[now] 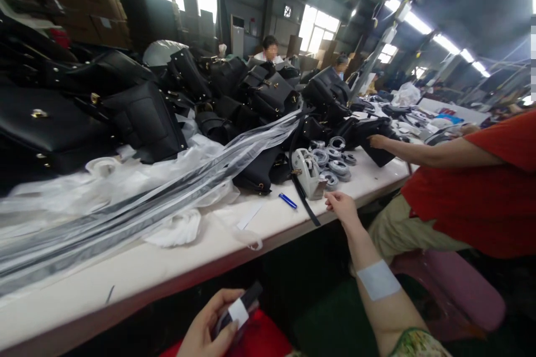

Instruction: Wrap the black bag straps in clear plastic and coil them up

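Note:
In my left hand (pixel 209 321), low in the view, is a dark folded bundle (pixel 252 293), perhaps a strap, with a white label or piece of tape (pixel 238 312) around it. My thumb and fingers close on it. My right hand (pixel 343 207) reaches to the table edge, fingertips pinched just beside the cutting end of a white tape dispenser (pixel 309 178). Whatever is between those fingertips is too small to tell. A black strap (pixel 305 201) lies against the dispenser and hangs toward the edge. A blue pen (pixel 287 201) lies left of it.
Black handbags (pixel 142 120) are heaped along the table (pixel 125 284). Long clear plastic strips (pixel 167 195) cross its left side. Coiled grey cords (pixel 337 167) sit behind the dispenser. At right, a person in a red shirt (pixel 469 201) reaches over the table, near a pink stool (pixel 460 290).

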Demonstrator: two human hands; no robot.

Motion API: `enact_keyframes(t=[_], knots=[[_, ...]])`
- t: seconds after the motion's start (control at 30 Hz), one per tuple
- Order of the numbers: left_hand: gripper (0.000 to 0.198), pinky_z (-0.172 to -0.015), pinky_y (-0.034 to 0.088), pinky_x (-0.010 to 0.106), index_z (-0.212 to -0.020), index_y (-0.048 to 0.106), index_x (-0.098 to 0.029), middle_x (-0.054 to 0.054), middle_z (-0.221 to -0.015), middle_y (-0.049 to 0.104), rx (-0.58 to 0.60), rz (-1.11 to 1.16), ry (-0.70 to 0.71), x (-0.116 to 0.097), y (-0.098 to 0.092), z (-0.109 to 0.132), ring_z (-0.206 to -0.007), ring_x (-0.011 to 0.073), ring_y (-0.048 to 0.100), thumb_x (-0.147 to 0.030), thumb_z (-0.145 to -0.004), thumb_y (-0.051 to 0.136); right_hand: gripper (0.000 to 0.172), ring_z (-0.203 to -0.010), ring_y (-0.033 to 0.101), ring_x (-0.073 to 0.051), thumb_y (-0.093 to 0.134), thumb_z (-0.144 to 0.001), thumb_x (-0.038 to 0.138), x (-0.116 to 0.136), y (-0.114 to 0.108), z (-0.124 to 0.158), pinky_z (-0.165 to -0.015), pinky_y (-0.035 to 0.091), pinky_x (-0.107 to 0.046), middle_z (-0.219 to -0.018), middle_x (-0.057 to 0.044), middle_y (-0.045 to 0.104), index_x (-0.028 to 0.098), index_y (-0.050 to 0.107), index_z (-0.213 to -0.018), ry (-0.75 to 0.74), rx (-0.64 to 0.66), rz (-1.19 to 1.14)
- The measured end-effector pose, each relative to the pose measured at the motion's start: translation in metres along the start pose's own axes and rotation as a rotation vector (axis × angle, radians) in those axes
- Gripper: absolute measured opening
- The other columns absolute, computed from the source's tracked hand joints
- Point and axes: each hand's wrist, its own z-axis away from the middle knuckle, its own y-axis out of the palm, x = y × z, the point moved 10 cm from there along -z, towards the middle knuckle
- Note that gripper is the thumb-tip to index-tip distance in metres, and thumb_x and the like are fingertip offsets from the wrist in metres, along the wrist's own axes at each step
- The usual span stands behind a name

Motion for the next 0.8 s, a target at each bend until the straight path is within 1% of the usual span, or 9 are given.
enact_keyframes(t=[0.07,0.1,0.17,0.27,0.33,0.4,0.5,0.63,0.8], knots=[[0.042,-0.093,0.046,0.038,-0.106,0.062,-0.019,0.011,-0.105,0.071,-0.041,-0.055,0.035,-0.007,-0.001,0.002,-0.099,0.0276,0.065,-0.046,-0.074,0.071,0.039,-0.044,0.055,-0.01,0.065,-0.07,0.053,0.008,0.017,0.029,-0.044,0.044,-0.021,-0.057,-0.001,0.063,0.015,0.067,-0.073,0.017,0.075,-0.04],[0.039,-0.093,0.046,0.039,-0.106,0.062,-0.019,0.011,-0.106,0.071,-0.076,-0.089,0.057,-0.011,-0.003,0.003,-0.1,0.027,0.064,-0.04,-0.075,0.07,0.04,-0.045,0.055,-0.01,0.065,-0.072,0.054,0.015,0.033,0.048,-0.046,0.046,-0.021,-0.06,-0.001,0.064,0.015,0.068,-0.077,0.023,0.15,-0.069],[0.035,-0.092,0.046,0.038,-0.108,0.06,-0.018,0.01,-0.106,0.07,-0.15,-0.165,0.097,-0.018,-0.007,0.004,-0.099,0.0251,0.064,-0.03,-0.076,0.066,0.039,-0.046,0.056,-0.009,0.067,-0.074,0.052,0.033,0.075,0.096,-0.046,0.046,-0.02,-0.062,-0.001,0.065,0.015,0.069,-0.082,0.037,0.366,-0.148],[0.034,-0.09,0.048,0.035,-0.111,0.058,-0.017,0.009,-0.109,0.069,-0.218,-0.23,0.164,-0.025,-0.01,0.006,-0.099,0.0216,0.064,-0.022,-0.078,0.061,0.035,-0.043,0.054,-0.008,0.07,-0.076,0.048,0.06,0.14,0.18,-0.043,0.045,-0.019,-0.059,0.0,0.064,0.014,0.069,-0.081,0.094,0.738,-0.279],[0.033,-0.089,0.049,0.033,-0.112,0.058,-0.017,0.009,-0.109,0.068,-0.256,-0.26,0.198,-0.029,-0.013,0.011,-0.099,0.0202,0.064,-0.021,-0.079,0.059,0.034,-0.042,0.053,-0.007,0.07,-0.076,0.047,0.07,0.17,0.228,-0.042,0.044,-0.018,-0.057,0.0,0.064,0.014,0.069,-0.08,0.153,0.919,-0.333],[0.032,-0.088,0.05,0.032,-0.113,0.057,-0.016,0.008,-0.108,0.068,-0.29,-0.306,0.221,-0.033,-0.016,0.017,-0.097,0.0193,0.065,-0.02,-0.081,0.059,0.034,-0.041,0.052,-0.007,0.07,-0.076,0.047,0.074,0.189,0.259,-0.041,0.044,-0.018,-0.057,0.001,0.064,0.014,0.068,-0.078,0.206,1.022,-0.37],[0.033,-0.091,0.049,0.032,-0.116,0.056,-0.016,0.008,-0.112,0.068,-0.333,-0.39,0.259,-0.038,-0.022,0.026,-0.1,0.0188,0.064,-0.019,-0.083,0.057,0.035,-0.038,0.05,-0.006,0.071,-0.075,0.048,0.07,0.203,0.274,-0.038,0.041,-0.018,-0.054,0.001,0.063,0.014,0.067,-0.076,0.263,1.057,-0.376],[0.036,-0.092,0.05,0.034,-0.12,0.055,-0.017,0.01,-0.116,0.068,-0.37,-0.453,0.273,-0.039,-0.03,0.032,-0.1,0.0195,0.065,-0.019,-0.084,0.057,0.037,-0.036,0.049,-0.006,0.072,-0.074,0.05,0.067,0.21,0.275,-0.036,0.038,-0.017,-0.05,0.002,0.061,0.013,0.067,-0.07,0.288,1.067,-0.337],[0.038,-0.092,0.05,0.035,-0.122,0.054,-0.017,0.011,-0.118,0.066,-0.389,-0.504,0.302,-0.043,-0.033,0.034,-0.101,0.02,0.065,-0.018,-0.084,0.056,0.039,-0.036,0.048,-0.006,0.073,-0.071,0.052,0.066,0.213,0.277,-0.036,0.036,-0.017,-0.05,0.001,0.062,0.013,0.067,-0.069,0.308,1.071,-0.313]])
